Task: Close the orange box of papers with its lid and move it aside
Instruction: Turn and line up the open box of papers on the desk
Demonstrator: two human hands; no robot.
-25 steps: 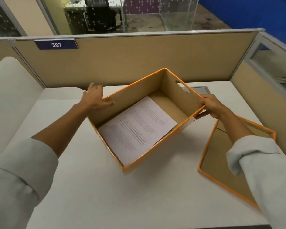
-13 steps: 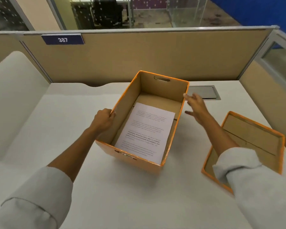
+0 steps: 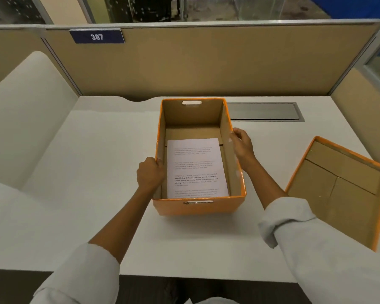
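Open orange box (image 3: 198,207) held between both hands on a white tabletop (image 3: 101,163).
Left hand (image 3: 150,173) grips the left cardboard wall; right hand (image 3: 241,144) clasps the right rim. Printed paper (image 3: 195,167) lies flat inside; rectangular lid (image 3: 338,189) rests inside-up, apart, rightward.

One orange box (image 3: 198,207), one lid (image 3: 338,194) lying inside-up, one printed sheet of paper (image 3: 195,167) showing in the box. Two hands: left (image 3: 150,173), right (image 3: 242,144). One worktop (image 3: 97,172), one grey cable hatch (image 3: 264,111), one number plate "387" (image 3: 97,36).
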